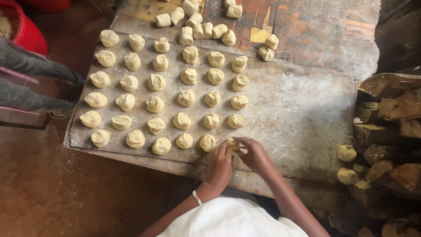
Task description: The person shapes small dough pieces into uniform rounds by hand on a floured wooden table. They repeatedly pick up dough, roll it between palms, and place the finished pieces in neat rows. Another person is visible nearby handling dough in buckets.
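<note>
Head view, looking straight down. We see both hands at the near edge of a floured metal sheet (pixel 307 114) that lies on the worktop (pixel 333 30). The left hand (pixel 219 166) and the right hand (pixel 254 153) meet over one dough piece (pixel 233 145); fingers of both curl around it, grasping it between them, just above the sheet surface. A beaded bracelet (pixel 197 197) sits on the left wrist.

The held piece is at the near edge of the sheet, just right of the last ball in the nearest row. We count the shaped dough balls (pixel 186 97) in orderly rows filling the sheet's left half; the right half is bare flour. Rougher cut dough lumps (pixel 201 28) cluster at the far edge, on the worktop beyond the sheet.

Right of the sheet, stacked firewood (pixel 394 109) with two stray dough balls (pixel 347 153) resting on it. At the far left corner, a red bucket (pixel 30 30). Another person's legs in grey trousers (pixel 26 66) stand beside the sheet's left edge, apart from the hands.
</note>
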